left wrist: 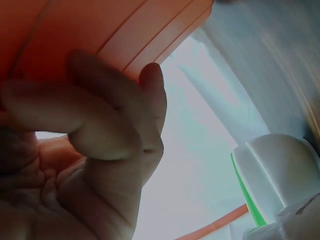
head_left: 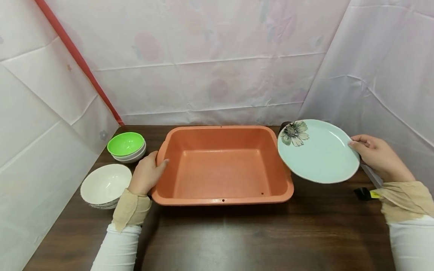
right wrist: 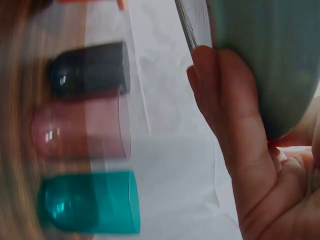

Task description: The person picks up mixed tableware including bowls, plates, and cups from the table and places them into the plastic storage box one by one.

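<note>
My left hand point(head_left: 148, 173) grips the left rim of an orange plastic basin point(head_left: 223, 201), with the thumb over the edge. In the left wrist view its curled fingers point(left wrist: 112, 125) lie under the rim along the outer wall. Off to the basin's right, my right hand point(head_left: 383, 156) pinches the edge of a pale blue plate point(head_left: 325, 158). This plate is raised above the table, face up and tilted, with a flower print on its left part. From the right wrist, the plate's underside point(right wrist: 270, 60) shows above the fingers.
Left of the basin stand a green bowl point(head_left: 125, 143) stacked on white ones and a pile of white bowls point(head_left: 106, 184). A dark cup point(right wrist: 92, 69), a pink cup point(right wrist: 82, 125) and a teal cup point(right wrist: 92, 202) stand beneath the plate's side. White sheeting point(head_left: 210, 86) encloses the table.
</note>
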A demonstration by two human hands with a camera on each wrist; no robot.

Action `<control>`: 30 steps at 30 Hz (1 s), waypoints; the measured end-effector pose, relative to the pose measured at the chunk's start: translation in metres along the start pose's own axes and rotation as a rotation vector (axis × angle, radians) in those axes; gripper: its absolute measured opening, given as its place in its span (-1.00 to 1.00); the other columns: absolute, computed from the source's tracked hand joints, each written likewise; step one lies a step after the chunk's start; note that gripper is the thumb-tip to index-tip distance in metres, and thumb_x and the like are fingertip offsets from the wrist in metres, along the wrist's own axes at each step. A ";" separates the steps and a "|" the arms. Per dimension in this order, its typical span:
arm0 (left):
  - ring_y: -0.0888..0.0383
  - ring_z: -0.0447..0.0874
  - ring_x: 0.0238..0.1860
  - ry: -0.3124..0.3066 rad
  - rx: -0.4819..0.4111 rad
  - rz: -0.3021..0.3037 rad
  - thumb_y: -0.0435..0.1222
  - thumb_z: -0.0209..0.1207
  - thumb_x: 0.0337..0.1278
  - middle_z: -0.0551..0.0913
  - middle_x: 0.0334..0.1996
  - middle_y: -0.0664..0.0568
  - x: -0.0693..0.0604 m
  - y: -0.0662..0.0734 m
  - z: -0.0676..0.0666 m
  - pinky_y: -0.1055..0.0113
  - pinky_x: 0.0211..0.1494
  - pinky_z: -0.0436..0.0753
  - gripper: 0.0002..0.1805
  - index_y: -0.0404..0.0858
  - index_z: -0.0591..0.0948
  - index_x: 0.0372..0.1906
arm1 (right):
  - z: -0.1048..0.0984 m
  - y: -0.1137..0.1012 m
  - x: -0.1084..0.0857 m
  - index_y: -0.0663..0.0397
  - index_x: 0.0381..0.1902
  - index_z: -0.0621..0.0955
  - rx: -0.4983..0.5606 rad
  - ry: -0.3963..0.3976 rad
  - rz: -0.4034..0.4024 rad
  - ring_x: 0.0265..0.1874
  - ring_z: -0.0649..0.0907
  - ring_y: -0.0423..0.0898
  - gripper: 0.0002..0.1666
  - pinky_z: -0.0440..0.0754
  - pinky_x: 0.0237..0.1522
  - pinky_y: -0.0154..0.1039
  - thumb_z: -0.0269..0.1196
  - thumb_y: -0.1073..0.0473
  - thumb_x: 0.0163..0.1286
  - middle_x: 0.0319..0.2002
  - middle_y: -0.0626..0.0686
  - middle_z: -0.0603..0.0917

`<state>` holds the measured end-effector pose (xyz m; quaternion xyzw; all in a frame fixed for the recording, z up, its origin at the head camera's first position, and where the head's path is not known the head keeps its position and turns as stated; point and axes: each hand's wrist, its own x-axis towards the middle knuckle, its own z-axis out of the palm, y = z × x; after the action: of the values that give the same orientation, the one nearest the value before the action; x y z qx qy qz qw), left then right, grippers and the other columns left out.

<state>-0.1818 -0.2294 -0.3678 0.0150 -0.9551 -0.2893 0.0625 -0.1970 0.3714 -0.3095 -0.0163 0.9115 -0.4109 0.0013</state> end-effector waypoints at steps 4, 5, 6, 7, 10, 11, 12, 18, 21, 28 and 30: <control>-0.21 0.60 -0.11 -0.010 -0.004 0.036 -0.15 0.09 0.37 0.61 -0.08 -0.38 0.005 0.010 0.015 -0.10 -0.02 0.59 -0.46 -0.50 0.41 0.23 | 0.002 -0.002 0.002 0.50 0.19 0.35 0.019 0.026 0.004 -0.39 0.53 -0.49 -0.45 0.54 -0.36 -0.53 -0.06 0.05 0.56 -0.41 -0.49 0.53; -0.23 0.58 -0.08 -0.011 -0.002 0.046 -0.15 0.09 0.36 0.60 -0.06 -0.40 0.006 0.013 0.019 -0.13 0.01 0.57 -0.44 -0.51 0.40 0.25 | 0.002 -0.002 0.003 0.50 0.19 0.35 0.023 0.032 0.001 -0.38 0.53 -0.50 -0.44 0.53 -0.35 -0.54 -0.06 0.05 0.56 -0.41 -0.49 0.53; -0.26 0.55 -0.03 -0.013 0.002 0.056 -0.15 0.09 0.36 0.58 -0.03 -0.42 0.007 0.016 0.023 -0.15 0.05 0.55 -0.42 -0.53 0.38 0.26 | 0.003 -0.002 0.003 0.49 0.18 0.36 0.020 0.043 -0.004 -0.38 0.52 -0.50 -0.45 0.53 -0.35 -0.55 -0.05 0.05 0.56 -0.42 -0.50 0.53; -0.29 0.52 0.03 -0.016 0.004 0.064 -0.15 0.09 0.36 0.55 0.01 -0.45 0.008 0.019 0.026 -0.18 0.10 0.52 -0.39 -0.55 0.36 0.28 | 0.003 -0.002 0.003 0.49 0.17 0.37 0.028 0.045 -0.012 -0.39 0.53 -0.49 -0.46 0.53 -0.35 -0.55 -0.06 0.06 0.56 -0.42 -0.49 0.53; -0.37 0.41 0.18 -0.024 0.014 0.081 -0.14 0.09 0.36 0.45 0.14 -0.53 0.010 0.029 0.033 -0.24 0.24 0.41 -0.33 -0.60 0.30 0.32 | 0.005 -0.002 0.003 0.48 0.14 0.39 0.043 0.057 -0.030 -0.40 0.54 -0.47 -0.49 0.55 -0.35 -0.54 -0.06 0.07 0.56 -0.43 -0.46 0.55; -0.38 0.37 0.22 -0.028 0.015 0.088 -0.13 0.08 0.37 0.41 0.18 -0.54 0.010 0.033 0.035 -0.25 0.28 0.38 -0.31 -0.61 0.28 0.33 | 0.006 -0.002 0.002 0.48 0.13 0.40 0.050 0.059 -0.034 -0.40 0.55 -0.46 -0.50 0.56 -0.36 -0.53 -0.06 0.07 0.56 -0.43 -0.44 0.56; -0.40 0.35 0.24 -0.032 0.015 0.092 -0.12 0.08 0.37 0.38 0.21 -0.56 0.011 0.037 0.036 -0.26 0.30 0.36 -0.30 -0.61 0.27 0.33 | 0.006 -0.002 0.002 0.49 0.12 0.40 0.057 0.063 -0.038 -0.41 0.56 -0.45 -0.50 0.56 -0.36 -0.52 -0.06 0.08 0.56 -0.44 -0.43 0.57; -0.41 0.29 0.31 -0.035 -0.006 0.145 0.00 0.02 0.41 0.30 0.28 -0.55 0.020 0.067 0.036 -0.29 0.32 0.31 -0.22 -0.58 0.21 0.39 | 0.006 0.001 0.002 0.50 0.21 0.37 0.079 0.055 -0.011 -0.42 0.58 -0.41 -0.43 0.60 -0.37 -0.46 -0.06 0.04 0.57 -0.43 -0.40 0.58; -0.36 0.31 0.31 -0.041 -0.042 0.196 0.05 0.00 0.41 0.34 0.29 -0.49 0.024 0.086 0.036 -0.26 0.32 0.33 -0.19 -0.54 0.21 0.40 | 0.005 0.003 0.003 0.48 0.23 0.36 0.094 0.032 0.004 -0.39 0.60 -0.39 -0.41 0.61 -0.35 -0.45 -0.08 0.02 0.58 -0.39 -0.37 0.59; -0.17 0.53 0.19 -0.161 -0.219 0.289 0.04 0.06 0.38 0.51 0.23 -0.25 0.039 0.141 0.053 -0.07 0.28 0.46 -0.26 -0.36 0.26 0.44 | 0.003 0.008 0.004 0.44 0.19 0.36 0.174 -0.002 0.003 -0.41 0.66 -0.32 -0.47 0.67 -0.38 -0.35 -0.09 0.03 0.59 -0.38 -0.29 0.63; -0.14 0.56 0.19 -0.226 -0.258 0.304 0.04 0.07 0.37 0.54 0.22 -0.20 0.046 0.160 0.059 -0.04 0.27 0.50 -0.28 -0.29 0.27 0.44 | 0.003 0.010 0.004 0.42 0.18 0.38 0.196 -0.007 0.004 -0.45 0.67 -0.27 -0.48 0.68 -0.43 -0.29 -0.08 0.04 0.58 -0.39 -0.27 0.64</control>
<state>-0.2334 -0.0669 -0.3233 -0.1694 -0.9024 -0.3963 -0.0005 -0.2018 0.3757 -0.3192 -0.0157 0.8670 -0.4980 0.0067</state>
